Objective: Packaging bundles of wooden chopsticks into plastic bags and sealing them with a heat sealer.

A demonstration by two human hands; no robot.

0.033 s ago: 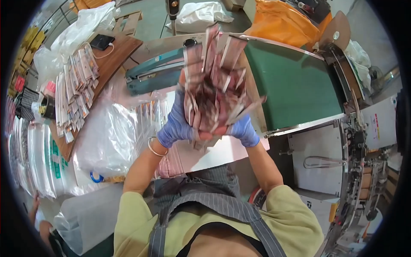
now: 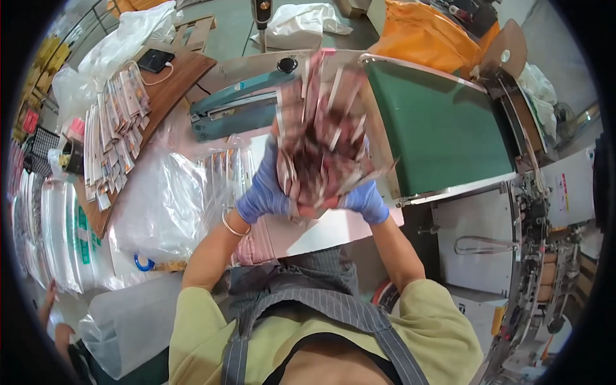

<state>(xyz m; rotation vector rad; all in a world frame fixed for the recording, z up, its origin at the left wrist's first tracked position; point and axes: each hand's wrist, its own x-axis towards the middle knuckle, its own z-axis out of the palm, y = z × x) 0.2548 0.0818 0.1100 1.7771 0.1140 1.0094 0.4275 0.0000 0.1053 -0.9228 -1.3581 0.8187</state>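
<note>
My left hand (image 2: 262, 192) and my right hand (image 2: 368, 203), both in blue gloves, are shut around the lower end of a thick bundle of slim pink and brown packets (image 2: 321, 131). The bundle is raised toward the camera and its upper ends fan apart. It hides the fingers and part of the white worktop (image 2: 321, 234) below. A thin bangle (image 2: 233, 226) sits on my left wrist. More pink packets (image 2: 256, 244) lie flat on the worktop just under my left forearm.
A green conveyor belt (image 2: 443, 122) runs at the right, with a metal machine (image 2: 539, 224) beside it. A teal heat sealer (image 2: 234, 110) stands behind the bundle. Rows of packets (image 2: 112, 131) lie on a wooden table with a phone (image 2: 155, 59). Clear plastic bags (image 2: 167, 205) pile at the left.
</note>
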